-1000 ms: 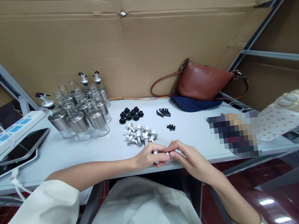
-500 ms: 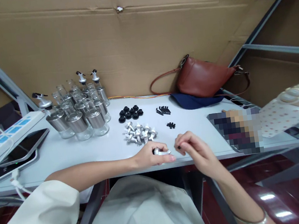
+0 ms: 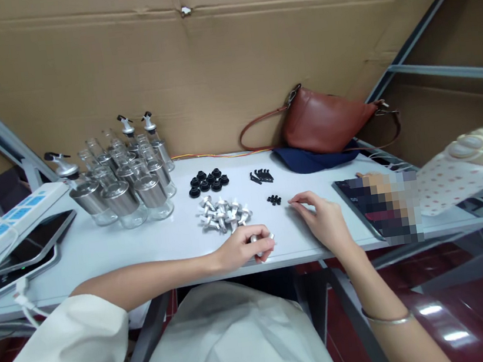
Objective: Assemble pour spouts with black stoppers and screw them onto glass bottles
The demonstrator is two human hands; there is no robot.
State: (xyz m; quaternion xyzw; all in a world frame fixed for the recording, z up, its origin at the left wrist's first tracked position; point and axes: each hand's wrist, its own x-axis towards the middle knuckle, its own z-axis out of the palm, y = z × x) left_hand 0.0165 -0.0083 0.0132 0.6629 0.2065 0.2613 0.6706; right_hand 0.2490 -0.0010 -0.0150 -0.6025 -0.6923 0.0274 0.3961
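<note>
Silver piece (image 3: pixel 256 239) gripped by left hand (image 3: pixel 242 246), right hand (image 3: pixel 320 218) moved away

Compared with half a second ago, the hands are set farther apart: the right one has been carried from beside the left to just beside a cluster of small black parts (image 3: pixel 274 200). Its thumb and fingertips are brought close together; whether anything is pinched there cannot be told. The silver piece is still grasped by the curled left fingers, near the front edge of the surface (image 3: pixel 179 245), and more of it is now covered.

On the pale, smooth surface, glass bottles with metal bands (image 3: pixel 119 197) are grouped toward the back left corner. A power strip (image 3: pixel 11 223) is laid along the left edge. A brown bag (image 3: pixel 325 119) is rested on a dark blue cap (image 3: pixel 314 159) near the back edge, which is backed by cardboard (image 3: pixel 219 77).

The held piece is seen as pale and shiny, its full shape hidden. Similar silver pieces (image 3: pixel 223 213) are heaped behind the left hand, with black stoppers (image 3: pixel 206 182) beyond.
</note>
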